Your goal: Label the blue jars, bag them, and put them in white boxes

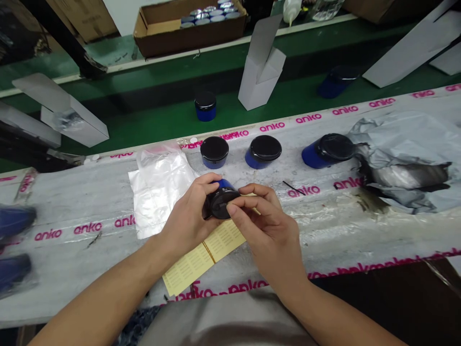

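A blue jar with a black end (224,204) is held tilted between my two hands. My left hand (192,204) wraps round its left side. The thumb and fingers of my right hand (268,226) are pinched at the right edge of the black end; anything small between them is hard to make out. Beneath the hands lies a yellow sheet of printed labels (190,266). Clear plastic bags (154,192) lie to the left. Just beyond the hands stand black-lidded blue jars (214,151), (263,150) and, farther right, another jar (329,149).
A green conveyor (144,105) crosses behind, carrying a jar (205,105) and open white boxes (261,77). A cardboard tray of tins (190,36) is at the back. Torn grey plastic (414,158) lies right; wrapped blue jars (14,221) stand far left.
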A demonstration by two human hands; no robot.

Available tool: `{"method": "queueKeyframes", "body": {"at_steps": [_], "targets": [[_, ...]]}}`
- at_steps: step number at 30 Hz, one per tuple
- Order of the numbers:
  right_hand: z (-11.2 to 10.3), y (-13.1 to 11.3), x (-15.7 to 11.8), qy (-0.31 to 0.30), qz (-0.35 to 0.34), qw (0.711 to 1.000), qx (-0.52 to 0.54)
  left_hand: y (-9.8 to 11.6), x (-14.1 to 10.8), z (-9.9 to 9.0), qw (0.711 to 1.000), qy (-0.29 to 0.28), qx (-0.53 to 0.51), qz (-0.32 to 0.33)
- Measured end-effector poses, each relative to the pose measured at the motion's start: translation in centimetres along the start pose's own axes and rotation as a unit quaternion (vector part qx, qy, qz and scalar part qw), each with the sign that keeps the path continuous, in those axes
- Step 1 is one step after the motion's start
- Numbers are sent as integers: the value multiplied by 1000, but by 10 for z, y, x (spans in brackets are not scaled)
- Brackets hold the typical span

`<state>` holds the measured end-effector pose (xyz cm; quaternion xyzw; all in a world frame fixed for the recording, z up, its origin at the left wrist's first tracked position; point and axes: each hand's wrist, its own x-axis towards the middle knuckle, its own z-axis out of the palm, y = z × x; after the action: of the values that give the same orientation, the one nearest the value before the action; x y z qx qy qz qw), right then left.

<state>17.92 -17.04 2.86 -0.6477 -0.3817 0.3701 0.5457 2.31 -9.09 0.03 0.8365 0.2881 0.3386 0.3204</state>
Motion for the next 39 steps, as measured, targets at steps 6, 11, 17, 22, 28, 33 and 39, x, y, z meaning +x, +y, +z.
{"method": "queueKeyframes", "body": {"at_steps": [6,11,17,22,28,33,39], "targets": [[5,1,-1,17,-42,999,-25,1,1,-1,1000,-5,-6,-6],[12,2,2,34,-97,993,-54,-1,1,-2,1000,-5,8,-9],[7,8,8,22,-68,997,21,-3,1,1,1000,7,19,-13],[-3,5,19,-41,-7,998,40,-4,1,0,1000,6,1,-17],[-20,-14,42,-125,-57,989,-51,2,5,-2,999,-8,0,-48],[-21,-6,49,-259,-178,928,-202,12,16,-29,987,-63,108,-97],[-6,8,48,-205,-226,914,-266,11,34,-91,957,13,211,-197]]}}
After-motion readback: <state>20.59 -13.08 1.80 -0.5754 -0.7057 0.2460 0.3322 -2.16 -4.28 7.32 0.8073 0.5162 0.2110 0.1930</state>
